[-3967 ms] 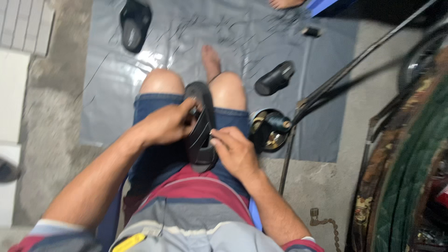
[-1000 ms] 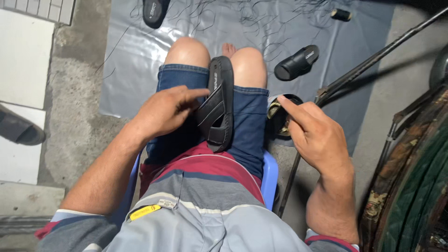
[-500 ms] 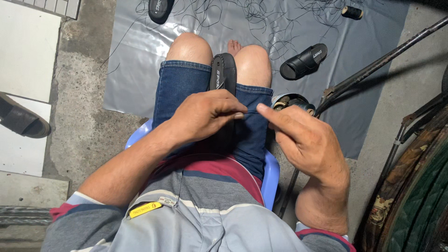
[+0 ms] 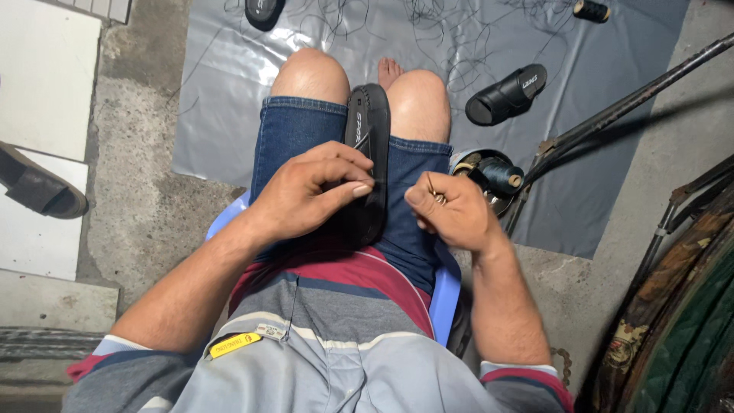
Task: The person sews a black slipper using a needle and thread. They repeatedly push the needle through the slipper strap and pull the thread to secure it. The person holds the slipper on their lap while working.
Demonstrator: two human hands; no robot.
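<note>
Left hand (image 4: 313, 195) pinching fingers together at black sandal (image 4: 365, 164) wedged between thighs; right hand (image 4: 451, 214) clamped on small needle-like tool. Risk: pricked fingertip, snagged thread. Beyond: thread spool (image 4: 498, 174), second sandal (image 4: 506, 94).

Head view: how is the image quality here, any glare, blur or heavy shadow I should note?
Head view: mostly sharp on the left hand, right hand and the black sandal between the thighs; glare streaks on the grey plastic sheet; the white slab at left is nearly blown out; the lower right corner is dark; straight edges bow near the borders.
</note>
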